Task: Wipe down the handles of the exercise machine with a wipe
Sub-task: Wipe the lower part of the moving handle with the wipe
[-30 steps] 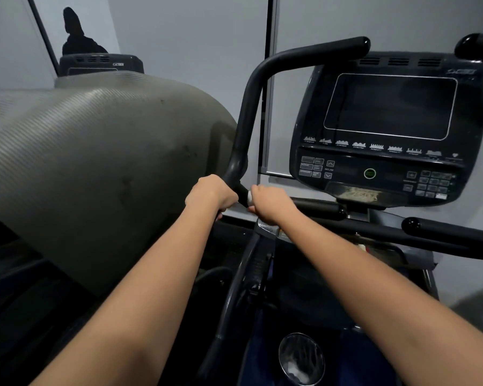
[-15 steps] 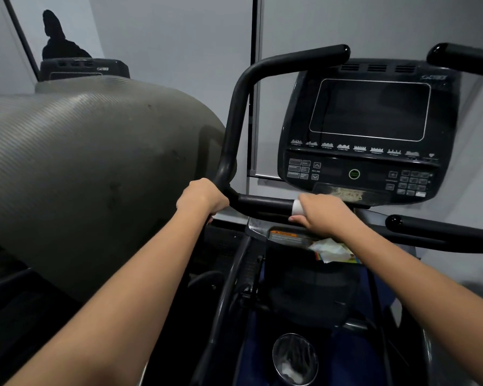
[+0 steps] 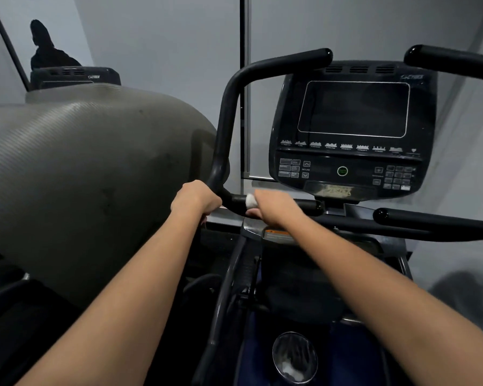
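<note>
Wiping is judged to be under way on one bar only. The white wipe (image 3: 250, 201) is wrapped round the lower left handlebar (image 3: 307, 204), just beside the bend, and is gripped there by the right hand (image 3: 276, 208), whose fingers are curled over the bar with the wipe mostly hidden beneath them; only a small white edge is seen at the thumb side. The left hand (image 3: 196, 196) is closed round the same tube at its elbow, where the upright left handle (image 3: 225, 121) rises and curves over toward the console (image 3: 352, 129); nothing but the bar is held in it, apparently to steady the machine. How much of this bar has been cleaned cannot be told from its surface. Left to do, as far as can be judged, are the upper run of the left handle, the upper right handle (image 3: 452, 61) and the lower right handlebar (image 3: 430, 221), neither of which is touched.

Counted: four handle ends in view, two upper and two lower; one wipe; one console on this machine; two hands. A cup holder (image 3: 294, 356) is seen below, well apart from the hands.
</note>
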Tool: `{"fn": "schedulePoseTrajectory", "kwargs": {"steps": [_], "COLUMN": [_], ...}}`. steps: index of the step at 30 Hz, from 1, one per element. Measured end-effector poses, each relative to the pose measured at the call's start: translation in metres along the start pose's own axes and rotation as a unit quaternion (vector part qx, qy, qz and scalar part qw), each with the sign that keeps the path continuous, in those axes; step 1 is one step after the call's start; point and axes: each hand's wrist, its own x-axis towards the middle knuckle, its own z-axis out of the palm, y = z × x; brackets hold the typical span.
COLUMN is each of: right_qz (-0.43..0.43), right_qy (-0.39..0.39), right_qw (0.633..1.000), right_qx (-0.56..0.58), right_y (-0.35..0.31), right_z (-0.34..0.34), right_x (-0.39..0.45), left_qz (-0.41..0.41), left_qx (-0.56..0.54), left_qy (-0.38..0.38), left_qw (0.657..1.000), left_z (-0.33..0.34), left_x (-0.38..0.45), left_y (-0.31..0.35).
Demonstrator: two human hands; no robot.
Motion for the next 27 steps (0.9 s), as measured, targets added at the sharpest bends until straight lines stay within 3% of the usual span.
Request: {"fn": "schedulePoseTrajectory", "kwargs": {"steps": [6,10,16,21,23,27], "right_qz": [0.037,0.068,0.252,0.380,0.366,0.215], "right_qy": [0.100,0.185,0.199,0.201,0.230,0.325], "right_qw": [0.990,0.979,0.945,0.863,0.854,0.863], "right_qx": [-0.093,-0.054,0.067,0.264,0.289,0.320], "right_y": [0.056,0.053,0.052,0.063,0.058,0.039], "right_z": [0.001,0.011,0.002,0.010,0.015,0.030], "right_x": [-0.058,-0.066,-0.054,-0.043,-0.051,-0.081], "left_qz": [0.008,0.012,0.013,0.016,0.018,0.015], "left_qx": [-0.005,-0.008,-0.016,-0.024,-0.022,-0.014], "left_qy": [-0.004,-0.009,-0.017,-0.014,-0.010,-0.007], "left_qw": [1.000,1.000,1.000,0.999,1.000,1.000], "left_z": [0.000,0.000,-0.001,-0.001,-0.001,-0.001], "left_x": [-0.002,0.001,0.005,0.006,0.005,0.003], "left_y": [-0.001,-0.003,-0.004,-0.004,-0.004,-0.003]}}
